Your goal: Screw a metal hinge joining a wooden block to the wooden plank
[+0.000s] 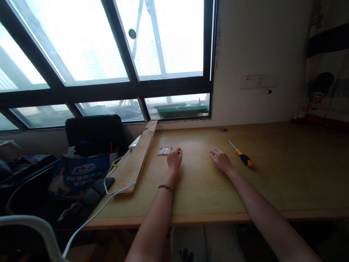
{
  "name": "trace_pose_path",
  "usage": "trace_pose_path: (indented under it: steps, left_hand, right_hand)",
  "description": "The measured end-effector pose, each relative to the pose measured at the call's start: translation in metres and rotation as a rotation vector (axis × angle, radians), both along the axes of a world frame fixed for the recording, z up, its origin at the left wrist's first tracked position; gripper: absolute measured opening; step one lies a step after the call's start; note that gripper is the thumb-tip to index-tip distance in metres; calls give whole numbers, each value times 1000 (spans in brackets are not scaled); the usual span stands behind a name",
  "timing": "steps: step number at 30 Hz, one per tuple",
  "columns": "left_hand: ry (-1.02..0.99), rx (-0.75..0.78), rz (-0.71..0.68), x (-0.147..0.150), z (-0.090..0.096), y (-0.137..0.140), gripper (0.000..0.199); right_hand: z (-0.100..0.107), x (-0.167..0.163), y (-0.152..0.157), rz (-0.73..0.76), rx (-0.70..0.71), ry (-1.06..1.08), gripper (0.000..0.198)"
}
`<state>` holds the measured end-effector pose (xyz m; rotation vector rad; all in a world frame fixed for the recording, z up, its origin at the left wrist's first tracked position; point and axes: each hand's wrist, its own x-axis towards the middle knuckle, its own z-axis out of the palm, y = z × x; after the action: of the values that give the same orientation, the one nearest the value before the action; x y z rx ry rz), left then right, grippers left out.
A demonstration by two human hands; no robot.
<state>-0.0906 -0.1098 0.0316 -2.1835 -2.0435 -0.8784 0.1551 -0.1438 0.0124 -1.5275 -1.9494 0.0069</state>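
My left hand [175, 159] is closed above the tabletop, with its fingers curled in; what they hold, if anything, is hidden. Just left of it lies a small flat tan piece [160, 152] with pale, shiny rectangular parts on top, too small to identify. My right hand [221, 160] rests low over the table, palm down, fingers apart and nothing seen in them. To its right, apart from it, a screwdriver [244, 158] with a yellow and black handle lies on the table, its metal shaft pointing away to the upper left.
The wooden table [286, 174] runs along the wall below a window. A long board [133, 163] lies along its left edge, with a white cable [120, 190] across it. A black chair [94, 131] holding a blue bag [81, 174] stands left. Wall sockets [253, 82] are behind.
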Motion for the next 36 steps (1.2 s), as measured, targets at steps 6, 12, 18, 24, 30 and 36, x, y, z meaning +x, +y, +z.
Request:
trace_pose_path:
  steps: [6, 12, 18, 24, 30, 36]
  left_hand:
    - [-39, -76, 275, -33, -11, 19, 28]
    - [35, -179, 275, -35, -19, 24, 32]
    - [81, -191, 244, -35, -22, 30, 32]
    - [100, -165, 199, -32, -19, 27, 30]
    - [87, -153, 167, -32, -19, 26, 28]
    - [129, -110, 155, -29, -23, 34, 29]
  right_hand:
    - [-2, 0, 1, -9, -30, 42, 17]
    - [-1, -5, -1, 25, -22, 25, 18]
    - [1, -7, -2, 21, -38, 18, 18]
    - [1, -7, -2, 8, -34, 22, 18]
    - [0, -7, -2, 5, -30, 28, 18]
    - [-1, -8, -1, 10, -37, 22, 18]
